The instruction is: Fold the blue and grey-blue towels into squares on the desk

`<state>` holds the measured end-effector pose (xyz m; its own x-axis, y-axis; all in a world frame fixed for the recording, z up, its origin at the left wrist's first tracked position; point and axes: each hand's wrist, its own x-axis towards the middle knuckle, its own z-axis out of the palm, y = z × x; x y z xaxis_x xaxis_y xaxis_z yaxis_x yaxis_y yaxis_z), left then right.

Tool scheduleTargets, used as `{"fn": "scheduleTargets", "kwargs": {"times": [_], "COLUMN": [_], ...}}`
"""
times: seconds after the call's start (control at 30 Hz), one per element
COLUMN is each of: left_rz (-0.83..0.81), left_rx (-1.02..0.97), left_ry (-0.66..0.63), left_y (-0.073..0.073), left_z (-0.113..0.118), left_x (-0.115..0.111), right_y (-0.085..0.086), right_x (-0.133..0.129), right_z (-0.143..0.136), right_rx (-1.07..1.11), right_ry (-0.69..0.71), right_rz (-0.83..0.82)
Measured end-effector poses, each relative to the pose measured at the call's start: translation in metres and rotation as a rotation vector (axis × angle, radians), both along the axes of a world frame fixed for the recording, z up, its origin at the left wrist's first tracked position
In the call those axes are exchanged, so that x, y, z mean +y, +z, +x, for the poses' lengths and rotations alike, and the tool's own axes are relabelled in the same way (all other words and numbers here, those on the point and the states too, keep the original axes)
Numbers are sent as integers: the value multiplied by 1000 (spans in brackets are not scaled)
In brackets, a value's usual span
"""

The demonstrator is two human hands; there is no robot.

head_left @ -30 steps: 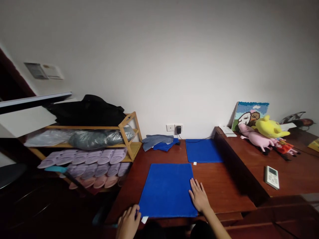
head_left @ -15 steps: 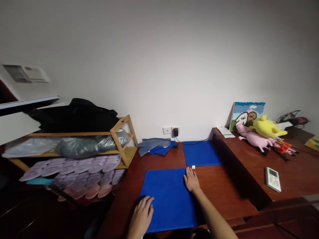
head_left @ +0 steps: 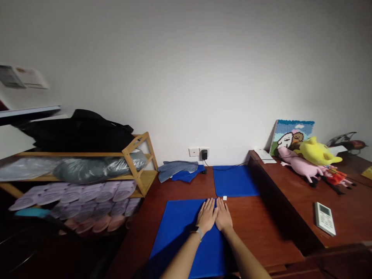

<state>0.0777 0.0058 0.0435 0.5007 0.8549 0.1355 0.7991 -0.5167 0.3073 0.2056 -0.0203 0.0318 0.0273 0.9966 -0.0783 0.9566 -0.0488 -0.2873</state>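
A flat blue cloth (head_left: pixel 177 228) lies spread on the brown wooden table (head_left: pixel 139 224) in front of me. My left hand (head_left: pixel 207 215) rests flat on its far right part, fingers stretched forward, a watch on the wrist. Right beside it, my right hand (head_left: pixel 223 215) lies flat over the cloth's far right corner, fingers extended; the two hands touch or nearly touch. A small white tag (head_left: pixel 224 198) shows just past the right fingertips. Farther back lies a second blue cloth (head_left: pixel 235 181). Neither hand grips anything.
Crumpled grey-blue cloth (head_left: pixel 177 170) lies at the back left by a black plug (head_left: pixel 204 154) in the wall socket. A wooden rack (head_left: pixel 136 162) with slippers (head_left: pixel 72 193) stands left. On the raised right surface are plush toys (head_left: pixel 315 151) and a white remote (head_left: pixel 324 218).
My left hand has moved from the cloth's left edge across to its far right part, beside my right hand. The right hand stays near the same corner. The view has shifted slightly.
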Motion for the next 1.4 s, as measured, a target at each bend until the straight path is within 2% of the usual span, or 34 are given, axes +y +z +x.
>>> {"fn": "scheduleTargets", "kwargs": {"times": [0.1,0.2,0.3,0.5,0.57,0.63,0.73,0.93,1.03,1.1,1.17,1.3,1.4], "left_rz": [-21,34,71,61,63,61,50,32,67,122,157,90,53], "left_rx": [33,48,71,126,138,145,154,163,150,107,55,13,-7], "left_ry": [-4,-20,57,273,324,354,387,403,401,366,269,15,-71], "left_y": [-14,-27,-34,-35,-35,-36,-36,-28,-24,-21,-20,-22,-31], "left_z": [5,-11,-46,-149,-176,-194,-203,-200,-197,-185,-158,-75,-24], "left_x": [8,11,13,25,30,35,39,38,35,31,25,6,-6], "right_y": [-3,-4,-2,-2,-6,-9,-9,5,4,0,-3,-8,-13], "right_x": [0,0,0,-1,-1,0,3,3,0,-1,-2,-1,-2], "right_z": [0,0,-1,-2,-1,-1,-2,-9,-12,-14,-14,-12,-10], "right_rx": [-31,-30,-16,3,7,7,-10,-47,-44,-29,-9,-16,-46], "right_ry": [18,-2,-26,-41,-44,-49,-58,-86,-95,-88,-92,-84,-34], "right_rz": [10,11,16,5,10,17,5,-77,-63,-43,-16,-7,-14]}}
